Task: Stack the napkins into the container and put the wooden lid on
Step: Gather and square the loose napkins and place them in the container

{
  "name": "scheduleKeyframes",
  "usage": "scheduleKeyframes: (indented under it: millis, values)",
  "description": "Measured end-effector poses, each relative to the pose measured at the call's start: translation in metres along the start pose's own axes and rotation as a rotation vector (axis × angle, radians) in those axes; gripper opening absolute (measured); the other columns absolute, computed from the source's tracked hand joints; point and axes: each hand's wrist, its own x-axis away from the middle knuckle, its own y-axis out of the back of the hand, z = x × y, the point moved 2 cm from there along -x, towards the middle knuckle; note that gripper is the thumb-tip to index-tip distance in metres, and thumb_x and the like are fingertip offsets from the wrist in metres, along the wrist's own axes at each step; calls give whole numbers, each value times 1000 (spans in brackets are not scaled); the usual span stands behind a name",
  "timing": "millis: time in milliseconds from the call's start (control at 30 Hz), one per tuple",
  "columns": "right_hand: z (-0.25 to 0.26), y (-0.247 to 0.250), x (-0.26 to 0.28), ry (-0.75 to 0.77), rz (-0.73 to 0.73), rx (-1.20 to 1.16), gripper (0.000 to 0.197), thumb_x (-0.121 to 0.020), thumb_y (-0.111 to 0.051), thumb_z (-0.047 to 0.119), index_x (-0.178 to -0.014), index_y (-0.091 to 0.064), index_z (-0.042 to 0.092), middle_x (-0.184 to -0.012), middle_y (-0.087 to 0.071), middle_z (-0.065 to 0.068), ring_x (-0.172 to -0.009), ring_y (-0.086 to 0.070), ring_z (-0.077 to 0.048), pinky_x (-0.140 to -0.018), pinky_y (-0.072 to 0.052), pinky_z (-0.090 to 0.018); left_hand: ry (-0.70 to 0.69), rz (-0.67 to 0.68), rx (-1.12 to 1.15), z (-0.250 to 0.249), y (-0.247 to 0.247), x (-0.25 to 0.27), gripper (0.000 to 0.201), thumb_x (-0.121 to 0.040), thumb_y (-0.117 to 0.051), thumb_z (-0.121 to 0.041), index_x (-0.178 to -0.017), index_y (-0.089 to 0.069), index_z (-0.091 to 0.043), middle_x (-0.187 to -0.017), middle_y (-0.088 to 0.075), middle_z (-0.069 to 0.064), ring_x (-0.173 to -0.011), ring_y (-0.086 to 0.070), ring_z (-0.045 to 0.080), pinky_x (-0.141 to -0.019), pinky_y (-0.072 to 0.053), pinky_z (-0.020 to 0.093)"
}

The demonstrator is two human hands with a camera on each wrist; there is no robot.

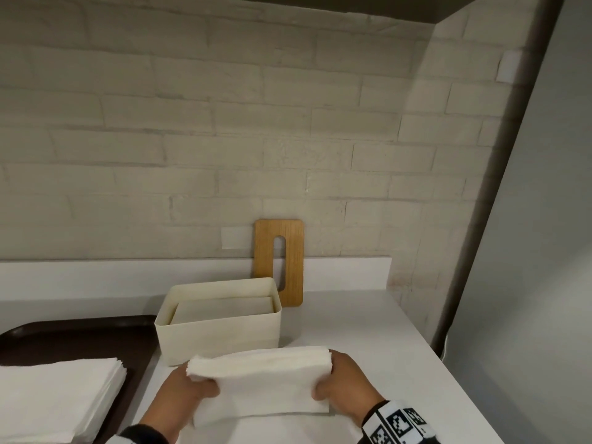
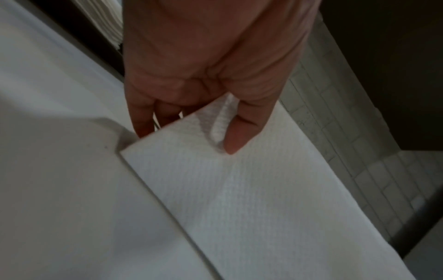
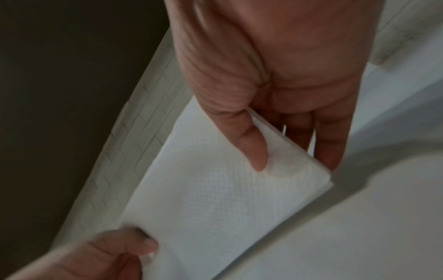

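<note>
Both hands on a white folded paper napkin bundle point(image 1: 261, 379): my left hand point(image 1: 189, 395) pinches its left end, my right hand point(image 1: 346, 384) pinches the right end, thumbs on top. Bundle is above the white counter point(image 1: 368, 331), just in front of the cream rectangular container point(image 1: 221, 331). Container already has napkins inside. Slotted wooden lid point(image 1: 290, 251) leans upright on the brick wall behind it. More napkins sit stacked on the dark brown tray point(image 1: 80, 338) to the left.

A thick bundle of white folded paper napkins point(image 1: 262, 376) is held above the counter, just in front of an open cream rectangular container point(image 1: 217, 328), in which white napkins point(image 1: 224, 309) already lie flat. A wooden rectangular lid point(image 1: 279, 261) with a central slot is leaned upright against the wall behind the container.
</note>
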Motion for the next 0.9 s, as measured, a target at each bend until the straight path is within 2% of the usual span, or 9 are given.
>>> scheduleKeyframes:
  millis: [167,267,333,400,467,600,667,767,900]
  values:
    - [14,8,3,35,-80,-68,43,-50,-53,2,-88,-59,22,-88,-64,2,-89,-60,-16,-70,-46,-20,-55,-28,9,-3,3,-6,39,-37,-57,-6,-76,-61,-4,-78,-63,13,-79,-56,30,-76,-42,36]
    - [10,7,5,-20,-33,90,28,-69,-58,-4,-79,-50,21,-78,-54,6,-76,-54,-12,-56,-41,-15,-26,52,-149,8,-1,-10,49,-26,-62,-15,-74,-61,-8,-78,-64,11,-82,-57,30,-76,-43,34]
    - [9,7,7,-34,-22,138,23,-76,-55,-3,-79,-48,19,-75,-51,7,-66,-49,-6,-50,-37,-13,-45,88,-214,8,-5,-8,40,-32,-62,-12,-71,-59,-9,-78,-62,11,-81,-54,25,-77,-41,31]
    - [14,10,8,-7,-40,182,23,-77,-54,-1,-74,-46,21,-77,-53,5,-69,-50,-9,-57,-38,-17,-78,68,-195,4,-6,-9,29,-49,-66,0,-76,-59,-8,-85,-63,15,-86,-54,27,-80,-41,33]
    - [21,13,9,25,-86,149,17,-77,-54,0,-80,-50,17,-86,-58,0,-80,-54,-15,-66,-41,-22,-116,31,-155,-8,-5,-6,22,-62,-66,9,-74,-58,-8,-85,-63,16,-84,-55,28,-75,-40,33]
    - [23,17,11,6,-74,63,26,-73,-52,-5,-92,-52,13,-94,-59,-2,-84,-54,-15,-64,-41,-20,-128,11,-111,-11,2,-7,24,-45,-59,-7,-68,-56,-11,-69,-59,6,-72,-53,24,-59,-36,28]
    - [17,15,11,-48,-34,74,30,-72,-53,-8,-94,-49,13,-94,-55,-2,-82,-51,-13,-63,-41,-19,-76,41,-173,1,3,-11,28,-47,-64,-7,-74,-58,-10,-75,-62,7,-81,-57,29,-62,-38,30]
    - [9,12,10,-90,-17,96,31,-71,-52,-8,-95,-53,12,-97,-59,-5,-89,-57,-18,-71,-47,-24,-56,112,-203,12,3,-13,41,-37,-61,-16,-78,-62,-13,-79,-66,3,-81,-59,22,-66,-41,27]
    - [14,13,10,-66,-80,63,33,-73,-50,-6,-100,-59,10,-102,-66,-9,-99,-63,-24,-79,-52,-32,-101,41,-106,8,4,-11,28,-55,-65,-5,-80,-61,-17,-83,-66,2,-82,-57,19,-67,-39,27]
